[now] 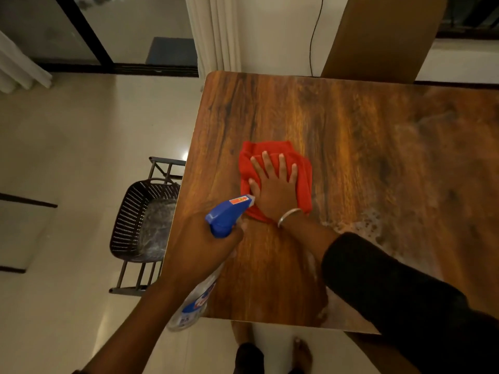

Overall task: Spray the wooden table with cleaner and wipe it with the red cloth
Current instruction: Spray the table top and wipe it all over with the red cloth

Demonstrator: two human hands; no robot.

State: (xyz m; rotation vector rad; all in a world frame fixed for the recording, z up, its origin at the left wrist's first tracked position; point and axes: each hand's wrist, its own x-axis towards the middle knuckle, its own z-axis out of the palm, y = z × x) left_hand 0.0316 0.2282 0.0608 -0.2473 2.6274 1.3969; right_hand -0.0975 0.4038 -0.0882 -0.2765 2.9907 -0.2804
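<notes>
The wooden table [364,125] fills the right half of the view. A red cloth [303,171] lies bunched on it near the left-middle. My right hand [274,184] presses flat on the cloth with fingers spread, a silver bangle on the wrist. My left hand [199,247] grips a spray bottle [229,214] with a blue trigger head and clear body; its nozzle points at the cloth, close to my right thumb. Foamy wet patches [370,225] show on the table to the right of my right forearm.
A dark perforated basket [140,217] on a metal rack stands on the floor just left of the table. A brown chair back [383,36] is at the far side. My feet [302,354] are below the near table edge. Pale tiled floor lies to the left.
</notes>
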